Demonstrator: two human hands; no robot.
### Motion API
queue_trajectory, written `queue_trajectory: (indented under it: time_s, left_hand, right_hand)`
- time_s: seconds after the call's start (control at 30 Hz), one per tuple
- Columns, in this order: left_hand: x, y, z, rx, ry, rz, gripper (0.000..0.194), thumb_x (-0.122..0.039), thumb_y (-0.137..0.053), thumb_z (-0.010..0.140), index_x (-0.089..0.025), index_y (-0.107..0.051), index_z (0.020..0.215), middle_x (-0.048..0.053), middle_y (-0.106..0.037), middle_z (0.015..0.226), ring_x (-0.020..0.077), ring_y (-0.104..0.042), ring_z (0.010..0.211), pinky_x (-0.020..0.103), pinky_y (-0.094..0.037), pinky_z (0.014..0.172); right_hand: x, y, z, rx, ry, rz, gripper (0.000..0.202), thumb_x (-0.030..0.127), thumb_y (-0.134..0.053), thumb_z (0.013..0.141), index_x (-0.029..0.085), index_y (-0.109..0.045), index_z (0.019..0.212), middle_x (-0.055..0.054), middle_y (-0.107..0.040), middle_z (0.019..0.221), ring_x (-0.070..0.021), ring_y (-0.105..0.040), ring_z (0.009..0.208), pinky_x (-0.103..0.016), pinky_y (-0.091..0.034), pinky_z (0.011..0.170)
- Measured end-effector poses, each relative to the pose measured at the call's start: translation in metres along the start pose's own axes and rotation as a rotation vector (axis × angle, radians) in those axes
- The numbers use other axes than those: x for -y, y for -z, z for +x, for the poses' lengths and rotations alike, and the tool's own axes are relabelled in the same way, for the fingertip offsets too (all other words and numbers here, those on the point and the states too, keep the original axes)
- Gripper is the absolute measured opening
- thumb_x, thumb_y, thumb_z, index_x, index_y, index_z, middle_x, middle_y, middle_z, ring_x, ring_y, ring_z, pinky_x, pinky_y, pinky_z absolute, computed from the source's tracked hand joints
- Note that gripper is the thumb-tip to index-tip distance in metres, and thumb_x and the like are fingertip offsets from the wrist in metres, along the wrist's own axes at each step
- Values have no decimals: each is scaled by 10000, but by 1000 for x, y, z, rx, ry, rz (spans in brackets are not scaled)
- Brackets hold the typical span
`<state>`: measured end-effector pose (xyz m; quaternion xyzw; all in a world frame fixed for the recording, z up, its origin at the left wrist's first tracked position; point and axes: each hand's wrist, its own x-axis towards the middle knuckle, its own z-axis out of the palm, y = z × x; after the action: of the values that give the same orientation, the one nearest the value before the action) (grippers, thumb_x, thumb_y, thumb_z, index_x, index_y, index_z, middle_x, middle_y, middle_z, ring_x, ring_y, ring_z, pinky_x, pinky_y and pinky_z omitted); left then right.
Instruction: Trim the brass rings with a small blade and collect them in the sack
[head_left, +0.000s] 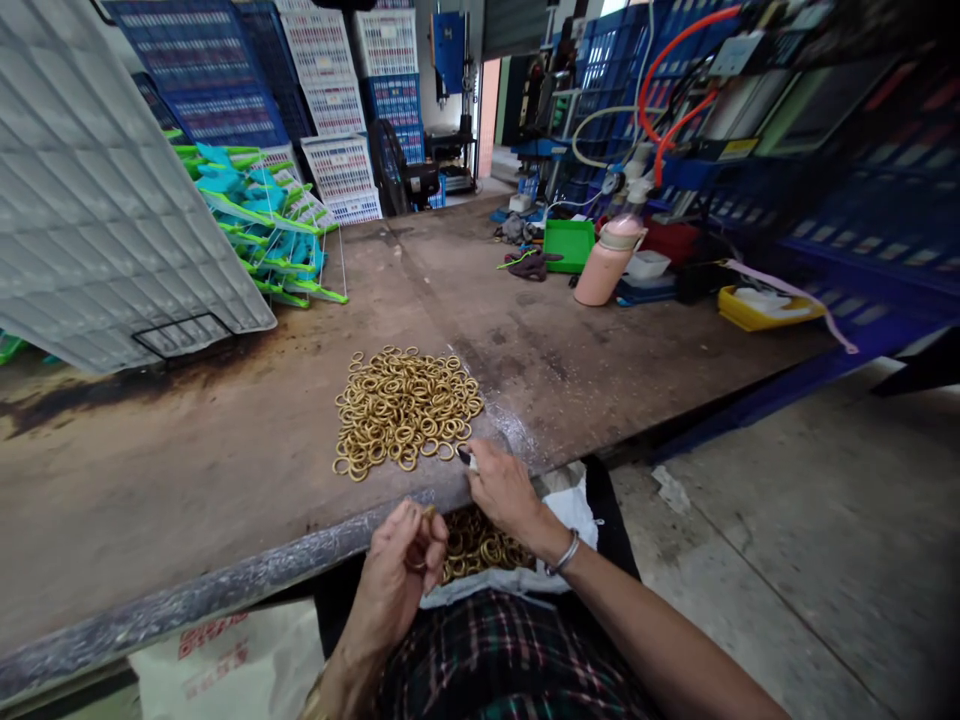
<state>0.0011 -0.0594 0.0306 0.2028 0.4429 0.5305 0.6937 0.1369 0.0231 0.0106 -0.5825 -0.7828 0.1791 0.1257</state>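
A big pile of small gold rings (405, 405) sits on the brown table (225, 450), close to its front edge. The left hand (397, 555) is below the pile, just past the table edge. Its fingers are curled, and they pinch a gold ring (429, 512) at the tips. The right hand (506, 490) is at the lower right side of the pile, with its fingertips next to the nearest rings. Those fingers are bent, and something small and dark shows at the tips. I cannot tell if they grip a ring. A silver bracelet (568, 553) is on that wrist.

Below the pile, a white bag (574, 505) lies on the person's lap with more rings (487, 548) in it. A pink bottle (606, 262) and a green tray (568, 246) stand behind the pile, to the right. A yellow tray (735, 312) is farther right of the pile.
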Motion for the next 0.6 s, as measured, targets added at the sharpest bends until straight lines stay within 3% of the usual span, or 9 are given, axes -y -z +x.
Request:
queue_trajectory:
  time_s: [0.13,0.27,0.4,0.6]
  left_hand:
    - [4,7,7,-55,67,-123,211,-336,-639,722,-169,-512,745,-3,-577,683,54,-422,464,166,-279,391]
    - [7,13,9,-47,172,-222,260,-261,-677,682,-186,-551,896,-18,-585,680,58,-480,503,157,-332,435]
    - [5,16,17,-97,179,-267,249,-250,-736,613,-135,-543,721,31,-615,746,103,-567,621,171,-394,473]
    - [10,10,24,-148,40,-62,305,-375,-701,659,-173,-530,810,-33,-544,627,71,-490,500,143,-297,375]
  right_hand:
    - [-6,-2,18,-23,-83,-105,211,275,-428,869,167,-499,1036,-102,-583,1015,-205,-575,826,-297,-372,679]
    - [-5,-4,24,14,-68,-133,219,275,-434,868,199,-480,1068,-82,-561,1023,-190,-572,827,-288,-372,680]
    - [-8,-5,23,-10,-63,-113,199,210,-416,848,192,-495,1030,-72,-571,994,-179,-566,780,-273,-359,649]
    - [-12,-16,8,-62,229,274,164,112,-427,795,181,-497,927,-26,-595,853,-139,-538,767,-230,-363,687]
